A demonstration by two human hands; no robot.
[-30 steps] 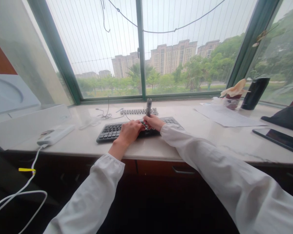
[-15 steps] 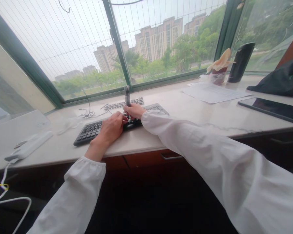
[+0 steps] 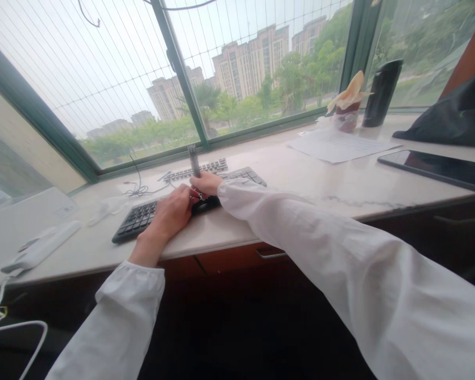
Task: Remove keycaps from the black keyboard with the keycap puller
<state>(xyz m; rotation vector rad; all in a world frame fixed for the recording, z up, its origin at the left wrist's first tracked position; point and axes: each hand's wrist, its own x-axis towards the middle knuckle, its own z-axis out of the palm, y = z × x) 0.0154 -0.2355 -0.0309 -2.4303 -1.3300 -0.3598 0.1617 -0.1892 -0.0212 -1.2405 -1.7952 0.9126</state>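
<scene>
A black keyboard (image 3: 133, 222) lies on the light tabletop below the window, its middle partly covered by both hands. My right hand (image 3: 208, 183) is closed around a dark, slim, stick-shaped tool (image 3: 194, 160) that stands nearly upright over the keyboard. Its lower end is hidden, so its kind is unclear. My left hand (image 3: 171, 212) rests over the keyboard's middle with fingers bent, their tips close to the right hand. Whatever those fingertips pinch is too small to make out. Behind the keyboard are rows of small dark pieces (image 3: 217, 166) that look like keycaps.
A thin cable (image 3: 136, 191) coils behind the keyboard's left part. To the left lies a white power strip (image 3: 49, 245). On the right are paper sheets (image 3: 336, 146), a dark tablet-like slab (image 3: 431, 168), a wrapped cup (image 3: 346, 113), a black cylinder (image 3: 383, 92) and dark cloth (image 3: 451, 119).
The whole view has shifted slightly. The upright tool leans a little more to the left. Both hands keep their places at the keyboard's middle.
</scene>
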